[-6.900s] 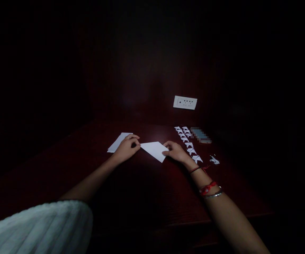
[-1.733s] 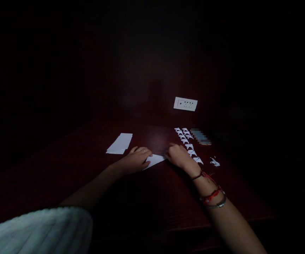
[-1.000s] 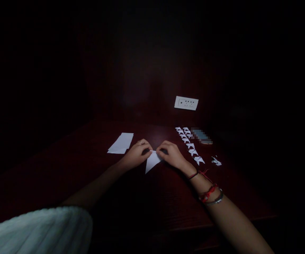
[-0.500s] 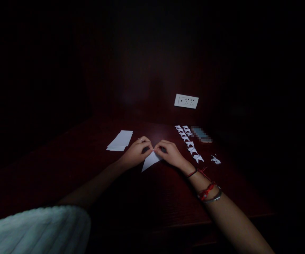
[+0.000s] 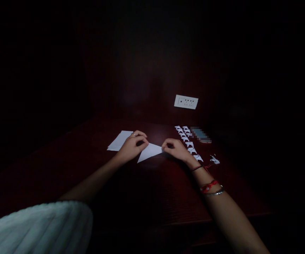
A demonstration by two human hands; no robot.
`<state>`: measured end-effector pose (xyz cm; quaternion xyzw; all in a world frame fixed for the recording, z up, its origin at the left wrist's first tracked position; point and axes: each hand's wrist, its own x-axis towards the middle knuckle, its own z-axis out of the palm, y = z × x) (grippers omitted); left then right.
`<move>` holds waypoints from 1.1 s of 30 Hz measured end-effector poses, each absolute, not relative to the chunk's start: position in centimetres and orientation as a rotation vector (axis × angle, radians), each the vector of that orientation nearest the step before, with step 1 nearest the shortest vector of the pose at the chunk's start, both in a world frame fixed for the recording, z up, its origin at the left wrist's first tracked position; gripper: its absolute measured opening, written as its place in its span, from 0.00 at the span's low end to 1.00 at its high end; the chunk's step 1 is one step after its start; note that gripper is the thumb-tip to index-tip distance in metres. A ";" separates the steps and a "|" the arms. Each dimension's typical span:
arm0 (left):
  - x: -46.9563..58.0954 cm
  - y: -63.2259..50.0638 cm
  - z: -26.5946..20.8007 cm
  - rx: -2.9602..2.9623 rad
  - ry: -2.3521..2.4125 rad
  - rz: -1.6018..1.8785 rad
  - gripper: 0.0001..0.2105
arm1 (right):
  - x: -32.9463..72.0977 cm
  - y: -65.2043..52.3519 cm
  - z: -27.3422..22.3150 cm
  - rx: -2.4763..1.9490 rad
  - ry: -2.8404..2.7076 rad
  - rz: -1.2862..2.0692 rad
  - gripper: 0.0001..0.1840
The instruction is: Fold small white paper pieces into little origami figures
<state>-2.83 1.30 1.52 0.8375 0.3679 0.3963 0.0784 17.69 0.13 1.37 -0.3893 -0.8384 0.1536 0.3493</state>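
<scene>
A white sheet of paper, folded to a triangle (image 5: 150, 151), is held between my two hands just over the dark red table (image 5: 152, 197). My left hand (image 5: 133, 144), with a ring on one finger, pinches its upper left corner between thumb and fingertips. At the right corner, my right hand (image 5: 177, 149) pinches the paper with thumb and forefinger. One point of the triangle hangs down toward me. Left of my left hand lies a stack of white paper sheets (image 5: 119, 140), partly covered by that hand.
Several small folded paper pieces (image 5: 191, 144) lie in two rows right of my right hand. Beyond them is a phone (image 5: 201, 135), blurred out. Paper scraps (image 5: 215, 159) lie nearer on the right. A white wall socket (image 5: 186, 102) is set in the back panel.
My hands have moved apart, the left one leftward and the right one rightward. The paper triangle now stretches between them, its lower point slightly higher and farther left.
</scene>
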 end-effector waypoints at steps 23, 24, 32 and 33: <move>-2.7 2.4 0.0 2.358 1.110 1.110 0.07 | 18.6 0.9 0.7 -1.029 -2.086 0.407 0.12; -2.5 2.4 -0.1 2.379 1.093 1.103 0.07 | 18.5 0.8 0.7 -1.013 -2.141 0.401 0.10; -2.4 0.8 1.2 2.647 1.051 1.364 0.07 | 17.9 0.2 1.4 -1.037 -2.083 0.084 0.05; -2.5 0.5 1.5 2.716 1.016 1.367 0.07 | 17.8 0.2 1.5 -1.027 -2.077 0.064 0.06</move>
